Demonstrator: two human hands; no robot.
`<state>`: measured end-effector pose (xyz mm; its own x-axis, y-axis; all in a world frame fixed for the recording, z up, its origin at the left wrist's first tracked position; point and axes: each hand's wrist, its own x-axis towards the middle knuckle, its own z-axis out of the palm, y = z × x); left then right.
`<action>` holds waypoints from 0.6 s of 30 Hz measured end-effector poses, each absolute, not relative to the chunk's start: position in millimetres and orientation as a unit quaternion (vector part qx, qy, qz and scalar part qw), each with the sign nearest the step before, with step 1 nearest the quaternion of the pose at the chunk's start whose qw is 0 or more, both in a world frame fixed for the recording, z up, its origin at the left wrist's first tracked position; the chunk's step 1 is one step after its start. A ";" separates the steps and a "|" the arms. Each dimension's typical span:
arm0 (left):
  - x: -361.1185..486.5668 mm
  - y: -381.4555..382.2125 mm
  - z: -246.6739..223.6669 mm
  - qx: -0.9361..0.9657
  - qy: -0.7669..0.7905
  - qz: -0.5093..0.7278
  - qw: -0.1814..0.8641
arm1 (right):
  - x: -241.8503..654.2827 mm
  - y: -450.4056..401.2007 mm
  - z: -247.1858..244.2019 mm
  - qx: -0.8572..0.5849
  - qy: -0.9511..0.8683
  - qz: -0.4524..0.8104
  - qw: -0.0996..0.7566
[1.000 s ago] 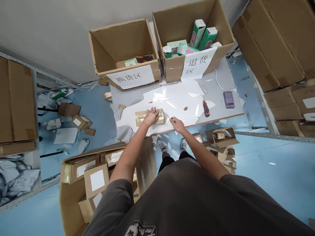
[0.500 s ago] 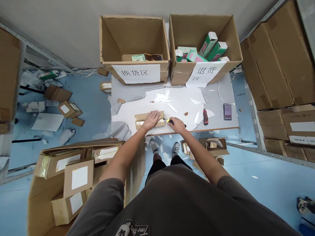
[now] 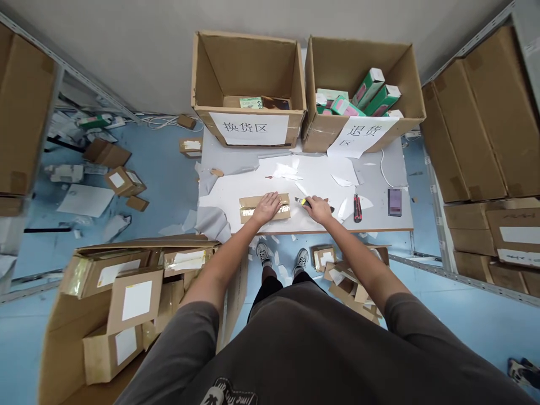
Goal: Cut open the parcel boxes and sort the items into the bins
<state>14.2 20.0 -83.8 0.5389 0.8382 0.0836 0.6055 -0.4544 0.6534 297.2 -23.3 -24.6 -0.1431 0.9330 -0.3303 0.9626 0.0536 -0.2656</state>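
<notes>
A small brown cardboard box (image 3: 248, 203) with shiny tape along its top lies near the table's front edge. My left hand (image 3: 267, 207) rests flat on its right part, fingers extended. To the right of the box, my right hand (image 3: 317, 208) is closed round a black and yellow utility knife (image 3: 302, 202), whose tip points left and stands apart from the box. A red and black cutter (image 3: 358, 208) lies on the table farther right, beside scraps of white paper (image 3: 342, 171).
Two big open boxes stand at the back, the left one (image 3: 248, 126) labelled, the right one (image 3: 314, 132) holding green cartons. A phone (image 3: 395, 202) lies at the right. A large carton (image 3: 63, 337) of parcels stands front left. Shelving (image 3: 439, 208) flanks the right side.
The knife in my right hand has moved right, away from the box's end. My left hand stays on the box. The whole view has shifted slightly.
</notes>
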 end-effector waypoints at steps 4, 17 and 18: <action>14.0 18.9 -80.9 0.823 0.436 0.213 0.294 | 321.8 -63.7 -49.4 0.721 0.641 -0.260 -0.029; -6.2 27.0 -38.3 0.729 0.609 0.172 0.260 | 339.1 -59.9 -138.3 0.895 0.332 -0.280 -0.099; -13.2 23.5 -32.3 0.739 0.606 0.140 0.257 | 338.1 -56.6 -140.4 0.894 0.333 -0.282 -0.101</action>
<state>-13.2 23.5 -32.3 0.2259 0.9684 -0.1054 0.8245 -0.1324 0.5501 338.1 -56.6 -140.4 0.6203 0.6517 -0.4364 0.5379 -0.7584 -0.3680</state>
